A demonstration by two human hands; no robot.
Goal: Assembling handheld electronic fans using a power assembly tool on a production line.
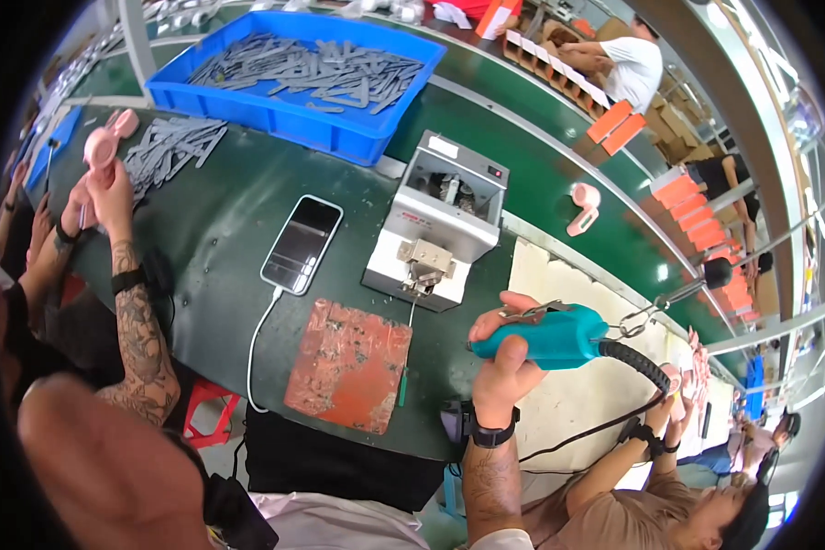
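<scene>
My right hand [501,374] grips a teal electric screwdriver [559,337], held sideways with its tip toward the left. A coiled black cord leaves its back end, and a metal hook above ties it to a hanging line. Just beyond it stands a grey and white screw feeder [440,215] with an open top. Left of my right hand, a worn red mat [353,367] lies on the dark green table. A large blurred patch of skin at the lower left seems to be my left hand [110,458], close to the camera; its fingers cannot be made out.
A phone [302,246] with a white cable lies mid-table. Behind it, a blue bin [339,137] holds grey strips; more strips [174,151] lie beside it. At left, a co-worker's hands hold a pink handheld fan [103,147]. Another pink part [583,209] rests on the green belt.
</scene>
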